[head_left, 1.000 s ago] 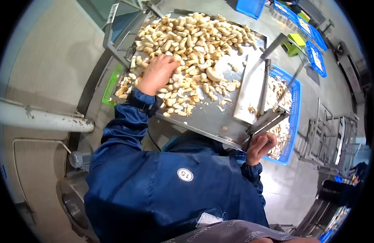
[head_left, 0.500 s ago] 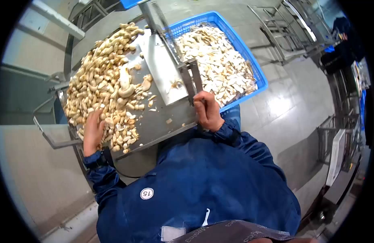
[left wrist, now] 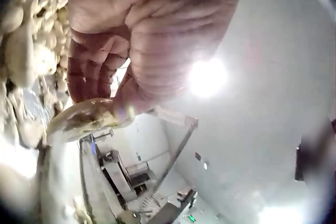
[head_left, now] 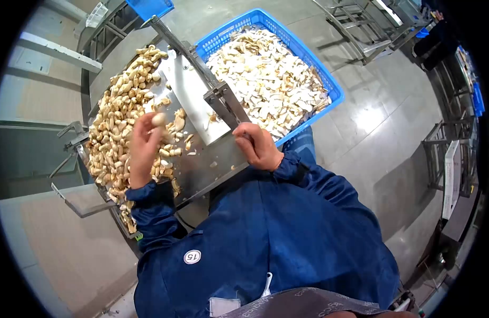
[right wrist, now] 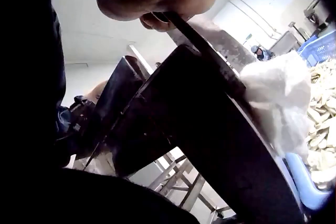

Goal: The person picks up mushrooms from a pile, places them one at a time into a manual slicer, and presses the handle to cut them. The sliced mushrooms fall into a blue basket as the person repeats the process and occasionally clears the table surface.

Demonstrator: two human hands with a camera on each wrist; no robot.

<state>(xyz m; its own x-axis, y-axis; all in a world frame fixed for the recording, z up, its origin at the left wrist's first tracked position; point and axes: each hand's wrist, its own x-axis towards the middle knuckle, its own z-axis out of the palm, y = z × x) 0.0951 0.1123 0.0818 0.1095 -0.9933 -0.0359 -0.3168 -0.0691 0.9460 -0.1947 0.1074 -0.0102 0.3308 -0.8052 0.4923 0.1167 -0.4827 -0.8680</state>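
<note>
My left hand (head_left: 144,152) pinches a pale mushroom (head_left: 159,119) between thumb and fingers, raised over the near side of a heap of whole mushrooms (head_left: 114,119). In the left wrist view the held mushroom (left wrist: 86,119) lies lengthwise at the fingertips, shiny with brownish patches. My right hand (head_left: 261,148) grips the near end of a metal cutter lever (head_left: 228,103). The lever's dark flat bar (right wrist: 207,50) runs out from the fingers in the right wrist view. Beside the lever lies a white cutting plate (head_left: 194,100), with a small scrap near its front end.
Sliced pieces (head_left: 265,74) fill a blue basket (head_left: 335,98) right of the cutter. A coil spring (head_left: 170,37) rises at the cutter's far end. Scraps dot the steel table (head_left: 210,172). A bent metal bracket (head_left: 75,209) juts from the table's left side.
My left hand has come out of the mushroom heap and moved right, now holding one mushroom. The right hand stays at the lever. The head view has swung towards the basket.
</note>
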